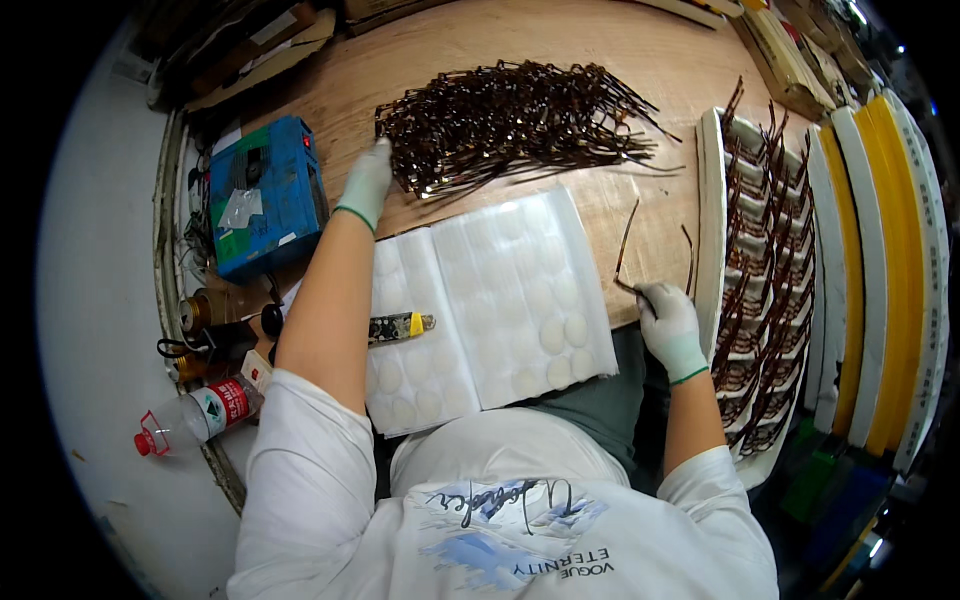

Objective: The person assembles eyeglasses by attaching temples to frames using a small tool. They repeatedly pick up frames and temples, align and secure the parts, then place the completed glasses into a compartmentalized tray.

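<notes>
My left hand (368, 184), in a white glove with a green cuff, touches the left end of a heaped pile of dark brown eyeglass frames (510, 120). Its fingertips merge with the pile's edge, so their grip is unclear. Off to the right, my gloved right hand (670, 322) is closed on an eyeglass frame (622, 262); its two thin temples point away from me. White sheets (470, 290) with rows of pale round shapes lie between my arms, over the table's near edge. A yellow-and-black patterned cutter (400, 327) rests on them, partly covered by my left forearm.
A white foam tray (710, 200) holding rows of brown eyeglass frames stands at right, beside upright white and yellow slabs (880, 270). A blue box-shaped device (265, 195) sits at left, above a clear bottle with a red cap (200, 412). Cardboard (265, 60) lines the far left.
</notes>
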### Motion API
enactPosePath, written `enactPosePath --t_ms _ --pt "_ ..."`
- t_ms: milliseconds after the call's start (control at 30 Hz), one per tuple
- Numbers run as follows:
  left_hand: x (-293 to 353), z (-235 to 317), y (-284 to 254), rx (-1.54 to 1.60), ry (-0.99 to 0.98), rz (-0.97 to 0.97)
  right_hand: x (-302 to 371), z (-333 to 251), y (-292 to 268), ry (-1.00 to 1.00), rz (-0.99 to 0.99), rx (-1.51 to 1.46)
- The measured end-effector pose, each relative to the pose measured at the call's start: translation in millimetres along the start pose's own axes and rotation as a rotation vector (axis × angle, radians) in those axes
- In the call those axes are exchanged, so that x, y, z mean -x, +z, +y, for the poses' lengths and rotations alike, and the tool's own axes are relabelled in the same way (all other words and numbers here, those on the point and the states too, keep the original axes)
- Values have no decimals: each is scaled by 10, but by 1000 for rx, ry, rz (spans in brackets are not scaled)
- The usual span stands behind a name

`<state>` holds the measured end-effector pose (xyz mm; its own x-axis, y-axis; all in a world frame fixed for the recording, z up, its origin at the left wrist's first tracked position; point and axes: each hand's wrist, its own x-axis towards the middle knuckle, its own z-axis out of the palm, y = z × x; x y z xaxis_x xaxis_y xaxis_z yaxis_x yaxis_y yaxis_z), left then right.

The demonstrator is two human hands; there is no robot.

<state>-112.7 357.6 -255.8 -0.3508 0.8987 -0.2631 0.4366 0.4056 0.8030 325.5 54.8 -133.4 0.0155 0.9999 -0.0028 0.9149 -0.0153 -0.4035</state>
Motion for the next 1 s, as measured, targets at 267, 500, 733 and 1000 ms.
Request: enactPosePath --t_ms 267,500,733,1000 --pt "500 382 -367 313 55 173 -99 -269 22 58 9 116" --pt "1850 855 -1076 356 439 79 83 -1809 373 -572 -292 -257" --pt "3600 413 -1664 45 783 -228 401 -2474 799 -653 -460 56" --pt "4071 262 -1817 272 504 -379 654 -2335 471 -402 -379 -575"
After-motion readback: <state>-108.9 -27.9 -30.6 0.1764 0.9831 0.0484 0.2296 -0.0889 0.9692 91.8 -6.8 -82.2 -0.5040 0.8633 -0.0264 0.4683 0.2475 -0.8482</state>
